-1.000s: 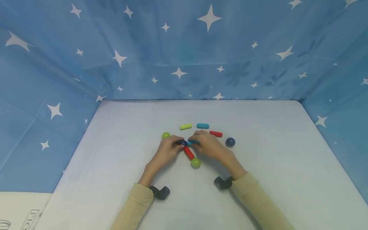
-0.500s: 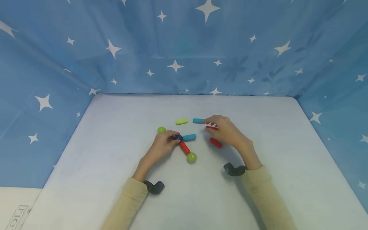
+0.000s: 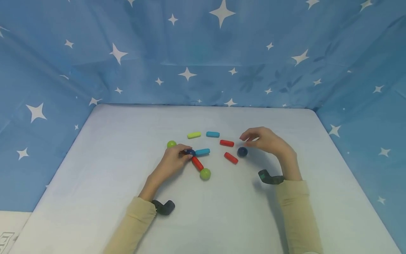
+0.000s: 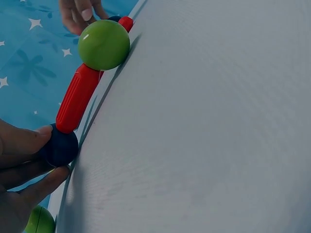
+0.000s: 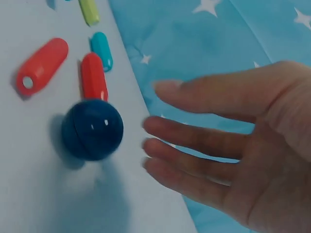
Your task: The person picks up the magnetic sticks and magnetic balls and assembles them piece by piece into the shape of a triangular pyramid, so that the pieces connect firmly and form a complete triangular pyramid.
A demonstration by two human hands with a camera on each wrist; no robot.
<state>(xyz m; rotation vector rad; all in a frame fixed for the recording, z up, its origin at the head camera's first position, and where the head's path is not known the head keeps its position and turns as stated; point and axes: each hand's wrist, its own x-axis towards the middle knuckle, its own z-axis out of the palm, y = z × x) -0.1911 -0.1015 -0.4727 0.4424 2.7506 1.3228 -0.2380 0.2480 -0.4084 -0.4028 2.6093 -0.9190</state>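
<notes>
In the head view my left hand (image 3: 173,159) pinches a dark blue ball (image 3: 190,152) between thumb and fingers. From this ball a light blue rod (image 3: 203,152) points right, and a red rod (image 3: 197,163) runs to a green ball (image 3: 205,174); the left wrist view shows the red rod (image 4: 77,99) touching both balls. Another green ball (image 3: 171,144) sits behind the left hand, its link to the rest hidden. My right hand (image 3: 264,141) hovers with relaxed fingers, holding nothing, just beyond a second dark blue ball (image 3: 242,152). The right wrist view shows a gap between fingertips and ball (image 5: 92,129).
Two loose red rods, a farther one (image 3: 227,143) and a nearer one (image 3: 231,158), lie left of the second blue ball. Farther back are a yellow-green rod (image 3: 194,135) and a light blue rod (image 3: 213,134). A starry blue curtain (image 3: 203,53) borders the white table (image 3: 215,218).
My right hand has let go of the light blue rod on the held ball and moved right, past the loose red rods to the second blue ball. My left hand keeps its grip.
</notes>
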